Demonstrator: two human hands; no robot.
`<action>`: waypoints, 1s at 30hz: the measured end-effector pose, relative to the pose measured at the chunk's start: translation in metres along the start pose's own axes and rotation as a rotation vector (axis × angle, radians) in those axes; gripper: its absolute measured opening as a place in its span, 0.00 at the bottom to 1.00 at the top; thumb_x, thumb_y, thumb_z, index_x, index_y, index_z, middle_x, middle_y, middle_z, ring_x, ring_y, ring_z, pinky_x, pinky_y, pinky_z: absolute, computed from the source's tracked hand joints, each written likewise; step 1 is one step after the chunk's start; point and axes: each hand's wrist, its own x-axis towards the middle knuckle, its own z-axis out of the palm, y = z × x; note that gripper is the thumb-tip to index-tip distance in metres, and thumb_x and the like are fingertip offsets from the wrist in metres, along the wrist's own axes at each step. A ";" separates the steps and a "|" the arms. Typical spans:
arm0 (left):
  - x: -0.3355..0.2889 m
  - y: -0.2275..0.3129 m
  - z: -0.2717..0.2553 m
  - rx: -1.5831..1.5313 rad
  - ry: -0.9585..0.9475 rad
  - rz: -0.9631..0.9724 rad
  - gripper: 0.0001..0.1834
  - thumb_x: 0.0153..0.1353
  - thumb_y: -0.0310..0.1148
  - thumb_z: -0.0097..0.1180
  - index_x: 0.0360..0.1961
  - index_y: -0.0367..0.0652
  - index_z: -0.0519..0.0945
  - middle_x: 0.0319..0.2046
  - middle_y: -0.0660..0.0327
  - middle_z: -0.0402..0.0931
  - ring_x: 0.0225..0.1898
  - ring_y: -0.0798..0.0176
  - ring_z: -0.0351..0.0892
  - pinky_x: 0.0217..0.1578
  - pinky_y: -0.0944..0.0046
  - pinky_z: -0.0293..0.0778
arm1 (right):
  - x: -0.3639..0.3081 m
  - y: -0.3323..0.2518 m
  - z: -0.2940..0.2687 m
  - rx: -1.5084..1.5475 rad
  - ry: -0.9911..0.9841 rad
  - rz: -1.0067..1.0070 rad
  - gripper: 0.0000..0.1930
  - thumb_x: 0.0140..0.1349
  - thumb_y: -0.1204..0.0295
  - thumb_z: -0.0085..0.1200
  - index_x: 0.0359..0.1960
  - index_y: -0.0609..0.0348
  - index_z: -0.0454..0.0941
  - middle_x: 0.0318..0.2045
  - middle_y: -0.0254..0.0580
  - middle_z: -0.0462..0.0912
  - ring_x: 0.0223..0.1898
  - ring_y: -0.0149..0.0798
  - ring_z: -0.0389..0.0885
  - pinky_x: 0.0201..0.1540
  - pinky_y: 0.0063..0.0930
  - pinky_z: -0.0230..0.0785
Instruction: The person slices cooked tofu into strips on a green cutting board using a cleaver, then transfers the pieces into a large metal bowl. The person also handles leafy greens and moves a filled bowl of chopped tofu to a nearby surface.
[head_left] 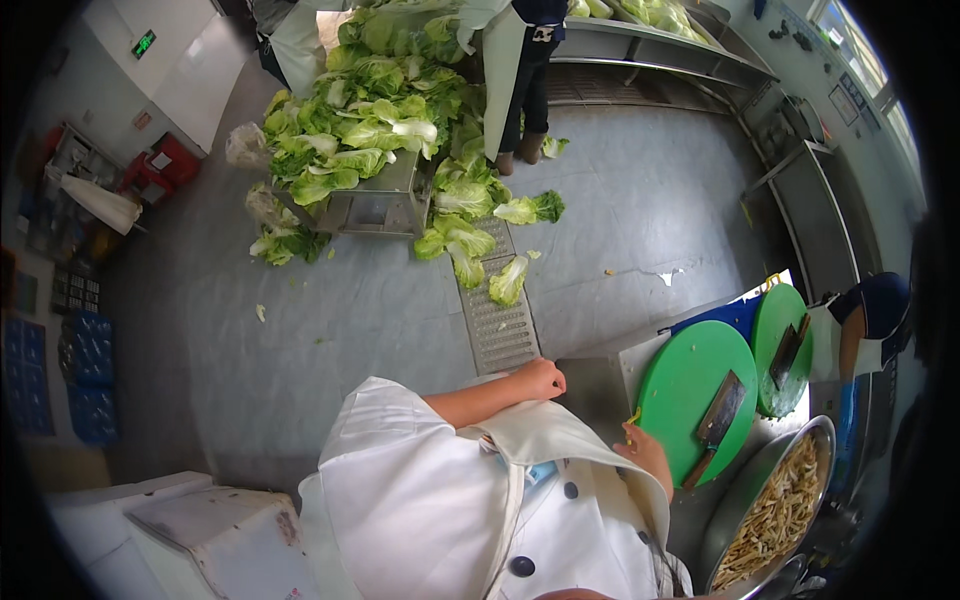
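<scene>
My left hand [541, 379] is closed in front of my white coat, with nothing visible in it. At the left edge of a round green cutting board [683, 374], my right hand [648, 457] has its fingers drawn together. A small yellow strip [632, 427] shows at those fingertips; its kind is unclear. On that board lies a cleaver [719, 412] with a wooden handle, apart from my hand. A second green board [770, 395] beyond it carries another dark-bladed cleaver [785, 355]. Beside the boards, a large metal bowl [829, 450] holds many pale brown cut strips [770, 515].
Leafy cabbages [375, 120] are heaped on a metal table [375, 212] ahead, with loose leaves [508, 281] on the floor around a drain grate [500, 335]. One person [530, 75] stands by the heap; another person's arm [853, 340] is at the right. White boxes [225, 540] stand lower left.
</scene>
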 end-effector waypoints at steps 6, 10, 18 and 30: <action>0.001 -0.006 0.005 0.017 0.014 0.052 0.07 0.44 0.36 0.56 0.25 0.50 0.84 0.24 0.56 0.80 0.30 0.50 0.79 0.35 0.53 0.74 | -0.019 0.125 0.057 0.349 0.057 0.065 0.25 0.51 0.69 0.61 0.52 0.58 0.73 0.38 0.54 0.81 0.36 0.49 0.81 0.39 0.36 0.72; 0.001 -0.006 0.003 0.026 -0.012 0.035 0.08 0.44 0.36 0.56 0.25 0.50 0.84 0.23 0.56 0.79 0.30 0.50 0.79 0.34 0.52 0.74 | -0.049 0.099 0.046 0.043 0.007 0.163 0.24 0.51 0.69 0.60 0.52 0.59 0.73 0.38 0.53 0.81 0.37 0.48 0.82 0.40 0.36 0.73; 0.009 0.010 0.004 0.125 -0.010 0.096 0.06 0.43 0.34 0.56 0.24 0.50 0.84 0.23 0.58 0.80 0.29 0.52 0.80 0.32 0.54 0.75 | -0.025 0.075 0.063 0.172 0.036 0.268 0.23 0.53 0.69 0.56 0.52 0.58 0.73 0.35 0.52 0.81 0.38 0.45 0.80 0.42 0.31 0.71; 0.040 -0.005 -0.004 0.099 -0.197 0.196 0.09 0.48 0.36 0.59 0.29 0.46 0.84 0.29 0.52 0.80 0.33 0.48 0.79 0.35 0.55 0.75 | -0.023 0.036 0.041 0.059 0.121 0.268 0.24 0.56 0.54 0.54 0.52 0.49 0.73 0.42 0.48 0.80 0.47 0.50 0.77 0.47 0.44 0.68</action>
